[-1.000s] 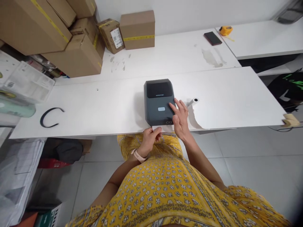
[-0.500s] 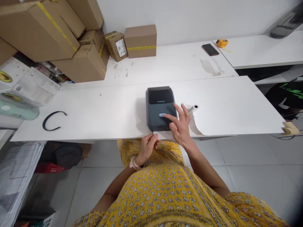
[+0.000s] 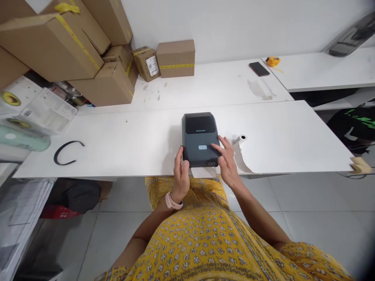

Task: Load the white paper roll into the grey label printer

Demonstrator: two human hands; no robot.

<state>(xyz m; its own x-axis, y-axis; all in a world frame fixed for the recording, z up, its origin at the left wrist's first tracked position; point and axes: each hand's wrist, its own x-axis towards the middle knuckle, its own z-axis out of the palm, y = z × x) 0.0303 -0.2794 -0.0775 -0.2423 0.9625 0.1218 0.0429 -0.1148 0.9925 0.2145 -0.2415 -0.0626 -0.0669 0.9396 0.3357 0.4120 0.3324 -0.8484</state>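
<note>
A dark grey label printer (image 3: 200, 134) sits near the front edge of a white table (image 3: 131, 148). A white label strip (image 3: 202, 172) sticks out of its front slot over the table edge. My left hand (image 3: 181, 175) rests flat against the printer's left front corner, fingers stretched out. My right hand (image 3: 225, 158) lies on the printer's right side with fingers spread, its forefinger beside the pale button (image 3: 202, 147). A small white paper roll (image 3: 240, 139) with a loose tail lies just right of the printer.
Cardboard boxes (image 3: 58, 47) are stacked at the back left, with two smaller boxes (image 3: 175, 57) by the wall. A black curved band (image 3: 66, 151) lies at the left. A phone (image 3: 259, 68) and a yellow tape measure (image 3: 272, 61) sit far back right.
My left hand let go of the label strip and moved up flat against the printer's left front corner. My right hand shifted slightly toward the printer's right edge.
</note>
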